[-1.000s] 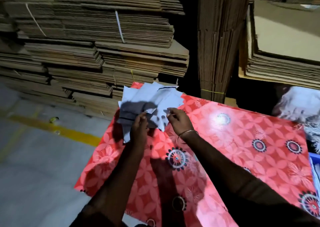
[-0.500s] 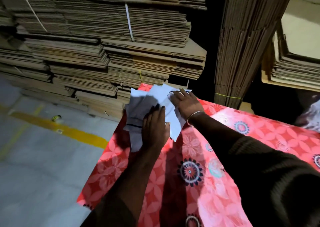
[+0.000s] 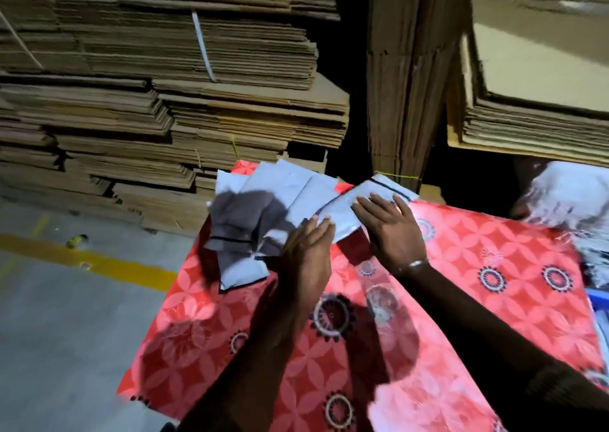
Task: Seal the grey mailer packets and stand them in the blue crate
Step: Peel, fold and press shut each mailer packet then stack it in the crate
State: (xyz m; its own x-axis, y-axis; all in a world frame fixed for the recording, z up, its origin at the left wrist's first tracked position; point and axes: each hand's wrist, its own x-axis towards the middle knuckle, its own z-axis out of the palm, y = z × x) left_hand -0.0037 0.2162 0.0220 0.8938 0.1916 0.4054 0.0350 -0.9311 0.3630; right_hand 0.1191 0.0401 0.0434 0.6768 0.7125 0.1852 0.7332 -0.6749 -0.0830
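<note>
While both hands lay flat on the work, the person seemed to be pressing one grey packet (image 3: 359,206) down against the table (image 3: 461,299), most likely to smooth its flap shut or slide it free of the others. The right hand (image 3: 392,234) rested on top of that packet with its fingers (image 3: 379,204) straight and spread, holding nothing. The left hand (image 3: 308,250) lay just beside it, fingers straight and together, their tips touching the packet's near edge where it met the loose pile of mailers (image 3: 263,207). That pile sprawled at the table's far left corner, partly in shadow, some packets overhanging the edge, and the pressed packet lay at its right side, its dark strip along the far edge beyond the right fingertips. Flat palms suited thin, slippery plastic, which would buckle if pinched. Only a sliver of the blue crate (image 3: 598,303) showed at the right edge, well apart from the hands. Stacks of flattened cardboard (image 3: 164,102) stood behind the table.
</note>
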